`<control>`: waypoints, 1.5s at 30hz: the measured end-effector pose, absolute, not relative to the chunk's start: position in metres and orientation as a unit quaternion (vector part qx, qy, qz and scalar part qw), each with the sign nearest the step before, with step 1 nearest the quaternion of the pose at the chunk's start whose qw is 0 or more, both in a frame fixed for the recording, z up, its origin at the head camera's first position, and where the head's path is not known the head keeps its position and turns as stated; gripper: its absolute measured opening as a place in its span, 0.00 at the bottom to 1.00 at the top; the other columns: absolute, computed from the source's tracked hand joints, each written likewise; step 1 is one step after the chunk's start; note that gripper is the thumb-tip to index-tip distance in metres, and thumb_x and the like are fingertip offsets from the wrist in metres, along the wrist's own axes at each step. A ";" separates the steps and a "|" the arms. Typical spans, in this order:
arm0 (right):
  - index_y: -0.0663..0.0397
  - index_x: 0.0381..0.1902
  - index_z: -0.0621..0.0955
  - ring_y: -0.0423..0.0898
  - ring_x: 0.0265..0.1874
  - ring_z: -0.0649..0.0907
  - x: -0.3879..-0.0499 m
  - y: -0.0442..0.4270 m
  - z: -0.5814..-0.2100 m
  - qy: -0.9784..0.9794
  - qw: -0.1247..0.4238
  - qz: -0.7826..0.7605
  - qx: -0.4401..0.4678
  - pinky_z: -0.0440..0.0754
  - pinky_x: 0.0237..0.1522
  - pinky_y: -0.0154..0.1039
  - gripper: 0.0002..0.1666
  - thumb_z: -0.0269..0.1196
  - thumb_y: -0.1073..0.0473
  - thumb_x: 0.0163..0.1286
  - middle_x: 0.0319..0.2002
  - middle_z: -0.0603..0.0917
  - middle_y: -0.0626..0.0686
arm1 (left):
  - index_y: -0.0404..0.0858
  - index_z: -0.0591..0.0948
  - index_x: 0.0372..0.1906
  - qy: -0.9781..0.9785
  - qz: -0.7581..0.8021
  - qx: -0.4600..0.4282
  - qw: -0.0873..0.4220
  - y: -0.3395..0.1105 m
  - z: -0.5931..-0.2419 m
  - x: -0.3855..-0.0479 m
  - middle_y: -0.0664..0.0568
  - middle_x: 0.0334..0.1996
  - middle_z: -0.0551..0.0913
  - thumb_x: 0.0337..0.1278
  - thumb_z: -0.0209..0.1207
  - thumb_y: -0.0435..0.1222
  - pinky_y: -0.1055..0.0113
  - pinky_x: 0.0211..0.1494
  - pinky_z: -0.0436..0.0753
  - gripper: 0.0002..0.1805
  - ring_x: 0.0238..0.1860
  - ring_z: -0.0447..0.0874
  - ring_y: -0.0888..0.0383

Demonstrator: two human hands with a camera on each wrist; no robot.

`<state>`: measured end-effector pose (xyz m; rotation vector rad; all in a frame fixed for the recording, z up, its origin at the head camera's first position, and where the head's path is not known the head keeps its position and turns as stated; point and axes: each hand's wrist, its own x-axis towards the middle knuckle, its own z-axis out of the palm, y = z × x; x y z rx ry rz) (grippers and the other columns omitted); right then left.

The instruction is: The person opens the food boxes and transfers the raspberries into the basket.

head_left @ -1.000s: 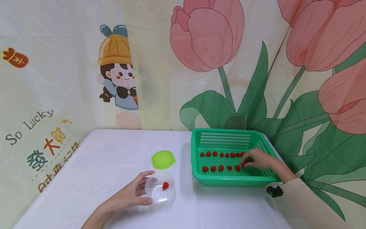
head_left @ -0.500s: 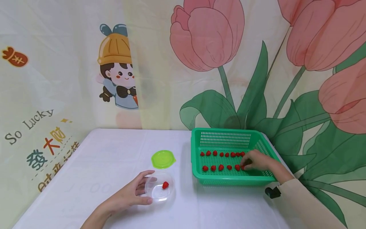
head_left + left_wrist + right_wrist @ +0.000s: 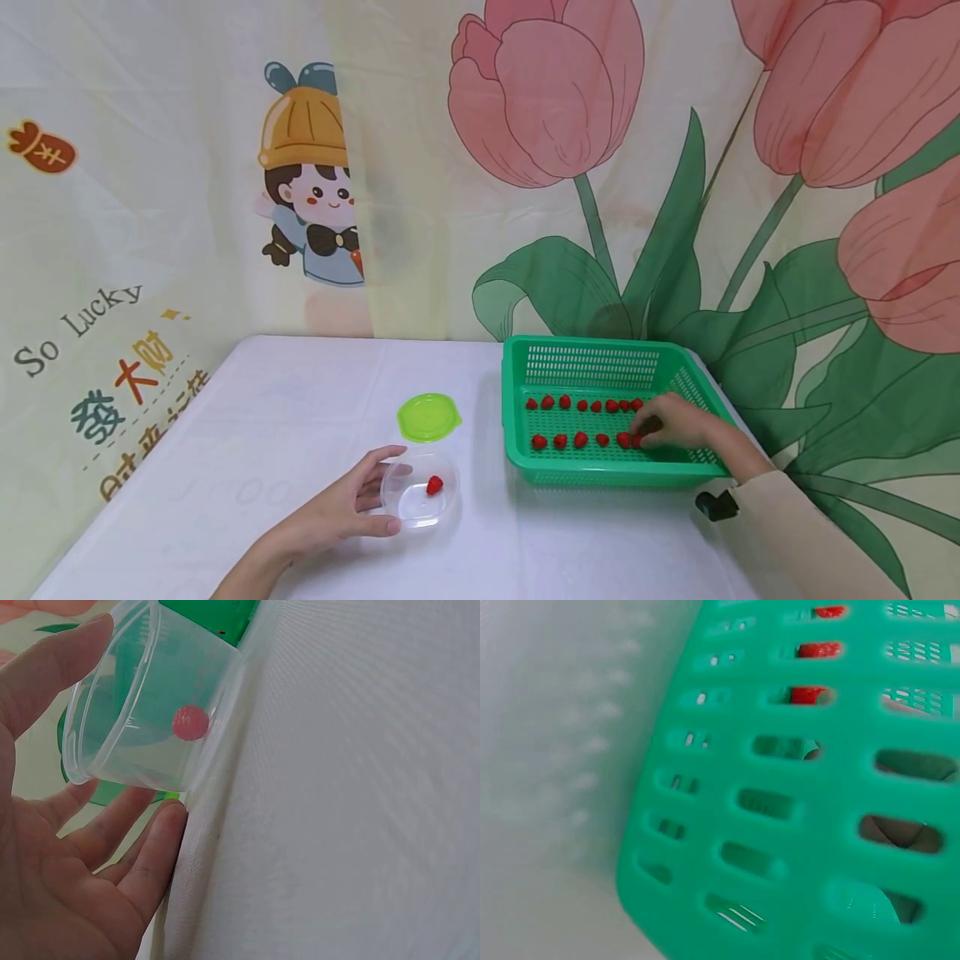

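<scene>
My left hand (image 3: 341, 504) holds a clear plastic cup (image 3: 420, 508) on the table, its thumb and fingers curved around the side. One red raspberry (image 3: 434, 485) lies inside the cup; the left wrist view also shows this raspberry (image 3: 190, 723) through the wall. Inside the green basket (image 3: 600, 478), my right hand (image 3: 678, 423) pinches a raspberry (image 3: 636, 442) at the right end of the front row, partly hidden by the fingertips. In the right wrist view, the basket wall (image 3: 847, 787) covers most of that hand.
Two rows of raspberries, several in each, line the basket floor, such as this raspberry (image 3: 581, 439). A light green lid (image 3: 429, 417) lies behind the cup. The white table (image 3: 315, 392) meets a printed curtain (image 3: 405, 208) at the back.
My right hand has lowered slightly, and the raspberry at its fingertips now sits lower, level with the front row. The left hand and the cup have stayed in place.
</scene>
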<state>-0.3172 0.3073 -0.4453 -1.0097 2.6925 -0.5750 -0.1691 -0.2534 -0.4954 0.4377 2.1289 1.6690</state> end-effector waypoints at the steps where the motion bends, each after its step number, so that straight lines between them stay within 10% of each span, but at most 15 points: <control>1: 0.55 0.46 0.91 0.36 0.37 0.85 -0.317 0.307 -0.444 0.912 0.103 -0.198 -0.344 0.87 0.39 0.33 0.09 0.74 0.66 0.67 0.40 0.90 0.45 | 0.51 0.55 0.83 0.761 0.597 0.157 0.199 -0.253 -0.496 -0.169 0.38 0.80 0.61 0.62 0.74 0.36 0.70 0.62 0.81 0.52 0.75 0.70 0.36; 18: 0.46 0.55 0.89 0.38 0.43 0.85 -0.285 0.220 -0.371 0.880 0.027 -0.212 -0.424 0.88 0.45 0.37 0.18 0.74 0.65 0.69 0.48 0.89 0.41 | 0.53 0.55 0.84 0.771 0.589 0.139 0.200 -0.256 -0.491 -0.168 0.39 0.80 0.61 0.62 0.75 0.39 0.65 0.65 0.81 0.53 0.76 0.70 0.36; 27: 0.48 0.63 0.86 0.40 0.53 0.87 -0.264 0.134 -0.348 0.838 0.113 -0.238 -0.479 0.87 0.58 0.41 0.24 0.75 0.61 0.70 0.57 0.88 0.45 | 0.54 0.55 0.83 0.784 0.574 0.142 0.190 -0.255 -0.493 -0.167 0.42 0.80 0.62 0.61 0.76 0.41 0.45 0.74 0.74 0.53 0.75 0.71 0.35; 45: 0.50 0.64 0.85 0.45 0.58 0.87 -0.262 0.029 -0.371 0.785 0.220 -0.186 -0.548 0.82 0.58 0.28 0.26 0.74 0.65 0.69 0.61 0.87 0.46 | 0.52 0.54 0.84 0.776 0.579 0.159 0.193 -0.254 -0.493 -0.169 0.40 0.79 0.65 0.62 0.75 0.39 0.53 0.72 0.79 0.53 0.73 0.73 0.36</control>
